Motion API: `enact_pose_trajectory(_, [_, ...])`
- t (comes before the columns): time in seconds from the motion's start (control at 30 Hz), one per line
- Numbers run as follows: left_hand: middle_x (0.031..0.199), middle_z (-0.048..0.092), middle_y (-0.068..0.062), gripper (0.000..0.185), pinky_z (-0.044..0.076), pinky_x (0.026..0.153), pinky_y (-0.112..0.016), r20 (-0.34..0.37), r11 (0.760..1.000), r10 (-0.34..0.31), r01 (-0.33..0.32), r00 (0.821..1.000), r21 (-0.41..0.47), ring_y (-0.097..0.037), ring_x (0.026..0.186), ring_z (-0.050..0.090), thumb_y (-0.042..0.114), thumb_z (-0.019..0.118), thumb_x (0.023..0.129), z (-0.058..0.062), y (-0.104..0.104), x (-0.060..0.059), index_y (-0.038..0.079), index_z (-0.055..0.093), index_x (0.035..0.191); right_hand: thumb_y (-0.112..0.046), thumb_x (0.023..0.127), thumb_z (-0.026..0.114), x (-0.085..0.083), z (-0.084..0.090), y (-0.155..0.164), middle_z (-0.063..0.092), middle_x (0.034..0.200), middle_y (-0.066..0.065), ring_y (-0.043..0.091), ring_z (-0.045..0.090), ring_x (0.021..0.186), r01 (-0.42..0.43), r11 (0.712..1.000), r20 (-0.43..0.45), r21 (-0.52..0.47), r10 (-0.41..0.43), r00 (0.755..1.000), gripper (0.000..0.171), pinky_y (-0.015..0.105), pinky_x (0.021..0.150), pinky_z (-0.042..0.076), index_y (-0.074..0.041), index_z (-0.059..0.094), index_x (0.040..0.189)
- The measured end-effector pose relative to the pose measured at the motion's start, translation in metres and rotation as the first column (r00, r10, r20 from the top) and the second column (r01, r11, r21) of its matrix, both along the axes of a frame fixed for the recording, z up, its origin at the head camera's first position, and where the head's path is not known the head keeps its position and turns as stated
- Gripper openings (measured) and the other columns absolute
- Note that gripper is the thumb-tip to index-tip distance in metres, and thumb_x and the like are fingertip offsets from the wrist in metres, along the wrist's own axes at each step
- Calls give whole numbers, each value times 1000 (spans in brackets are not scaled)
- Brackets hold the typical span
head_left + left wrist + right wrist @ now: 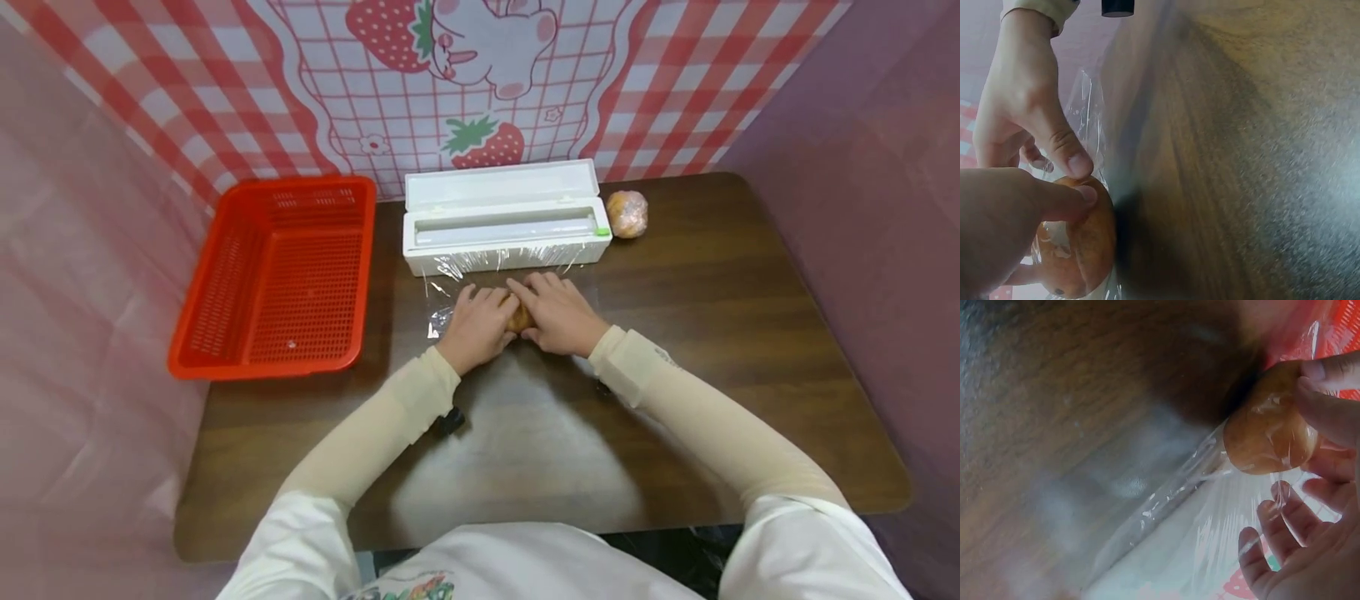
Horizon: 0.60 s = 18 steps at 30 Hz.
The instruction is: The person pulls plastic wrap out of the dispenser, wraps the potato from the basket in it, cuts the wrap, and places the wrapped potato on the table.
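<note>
A round, smooth orange-brown fruit or vegetable (521, 317) lies on the table between both hands, its exact kind unclear. My left hand (476, 325) holds its left side, with the thumb (1085, 195) pressed on its skin. From the other side, my right hand (558, 312) holds it, thumb also on top and the other fingers bent and spread behind. Clear plastic wrap (1179, 487) covers part of the round item and runs under the hands. This sheet stretches back to a white wrap dispenser box (502, 258), whose lid stands raised over a roll (506, 232).
A similar round item wrapped in film (627, 214) sits against the dispenser's right end. On the left stands a red plastic basket (363, 283) with slotted walls. A strawberry-patterned checked cloth (645, 100) hangs behind the brown wooden table (750, 358).
</note>
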State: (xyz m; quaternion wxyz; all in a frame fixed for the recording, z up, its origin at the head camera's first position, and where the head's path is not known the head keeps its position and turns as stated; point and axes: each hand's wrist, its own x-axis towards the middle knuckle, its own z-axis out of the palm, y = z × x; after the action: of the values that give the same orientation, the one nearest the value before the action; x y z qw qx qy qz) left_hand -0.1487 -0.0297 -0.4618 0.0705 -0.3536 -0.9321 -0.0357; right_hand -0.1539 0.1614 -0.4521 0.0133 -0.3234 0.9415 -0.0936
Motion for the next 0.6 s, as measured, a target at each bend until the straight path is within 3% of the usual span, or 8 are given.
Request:
enact_pose_trajectory(0.23, [134,62,-7,59,37,109,-56,78,1000,21,-20,997,-3,-28,123,57,43,78,86,3,-1,-8,11,61,132,-26,83,84,-1,-4,-1,52,136,22,41,46,124,-1,1000,6,-19,1,1000,95,56,96,42,-4,29,158])
enact_pose_trajectory(0.6, [138,61,-7,62,40,104,-51,164,999,53,-54,985,2,-27,125,55,47,71,91,4,-1,-20,12,57,140,-29,86,81,-9,-6,1,55,139,21,39,50,124,37,997,18,-63,-36,999,89,55,98,41,-4,32,156])
